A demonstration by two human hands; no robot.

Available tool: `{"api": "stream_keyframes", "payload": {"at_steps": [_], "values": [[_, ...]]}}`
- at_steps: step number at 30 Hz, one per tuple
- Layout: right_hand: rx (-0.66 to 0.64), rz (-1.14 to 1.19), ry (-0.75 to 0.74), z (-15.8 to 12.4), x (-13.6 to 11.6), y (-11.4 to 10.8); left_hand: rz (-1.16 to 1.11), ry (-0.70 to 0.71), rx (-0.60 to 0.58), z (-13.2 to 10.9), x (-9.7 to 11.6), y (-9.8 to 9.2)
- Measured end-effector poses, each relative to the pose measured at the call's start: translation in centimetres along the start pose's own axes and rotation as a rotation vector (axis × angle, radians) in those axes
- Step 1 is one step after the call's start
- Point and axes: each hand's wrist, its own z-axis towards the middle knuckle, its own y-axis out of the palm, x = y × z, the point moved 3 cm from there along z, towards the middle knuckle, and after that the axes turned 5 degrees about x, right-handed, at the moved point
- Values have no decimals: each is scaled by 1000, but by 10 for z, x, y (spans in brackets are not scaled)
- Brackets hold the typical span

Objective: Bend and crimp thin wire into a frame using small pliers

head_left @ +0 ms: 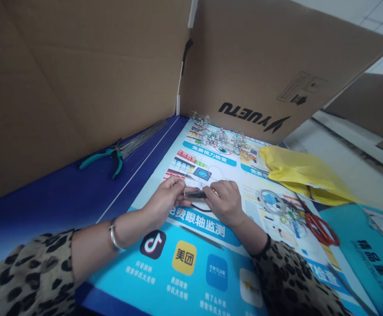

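My left hand [169, 194], with a silver bangle on the wrist, pinches a short piece of thin wire [184, 192]. My right hand [226, 202] is closed around a dark metal tool [196, 194] that looks like pliers, its handles mostly hidden in the fist. The tool's dark end points left and meets the wire at my left fingertips. Both hands are close together over the printed poster [191, 239]. A faint loop of thin wire seems to rise just behind them.
Teal-handled pliers [107, 159] lie left beside a bundle of straight wires [143, 139]. Tangled wire pieces [219, 137] sit at the back by the cardboard walls [244, 57]. To the right are a wire spool [272, 201], red-handled scissors [323, 229], a yellow bag [305, 175] and a teal bag [359, 250].
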Motion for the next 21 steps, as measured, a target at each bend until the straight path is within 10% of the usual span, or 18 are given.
{"api": "stream_keyframes", "payload": {"at_steps": [21], "values": [[-31, -24, -20, -5, 3, 3, -8, -20, 0, 1, -2, -1]]}}
